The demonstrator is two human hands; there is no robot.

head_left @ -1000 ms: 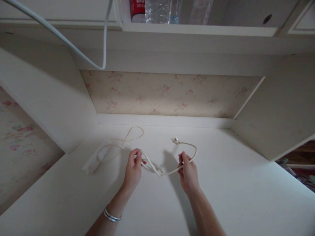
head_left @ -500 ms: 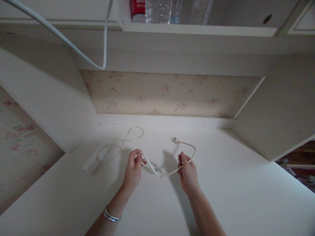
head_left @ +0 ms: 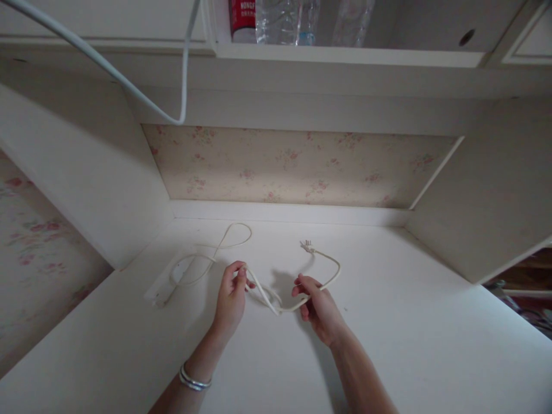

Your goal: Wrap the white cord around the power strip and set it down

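A white power cord (head_left: 331, 280) runs between both hands over the white desktop. My left hand (head_left: 232, 293) is closed, pinching folded loops of it between thumb and fingers. My right hand (head_left: 323, 313) is loosely curled around the cord farther along, its fingertips slightly apart. Past the right hand the cord bends back to a plug (head_left: 307, 247) with metal prongs. On the left, a white power strip (head_left: 160, 283) lies on the desktop with loose cord curling over and beyond it.
The white desktop (head_left: 267, 368) has side panels left and right and a floral back wall (head_left: 280, 167). Above, a shelf (head_left: 345, 54) holds clear plastic bottles (head_left: 278, 23) and a red-labelled container (head_left: 244, 17). A thick pale bent tube (head_left: 129, 86) hangs at upper left.
My right hand has moved left along the cord, closer to my left hand, and its fingers have loosened. The left hand has barely shifted.
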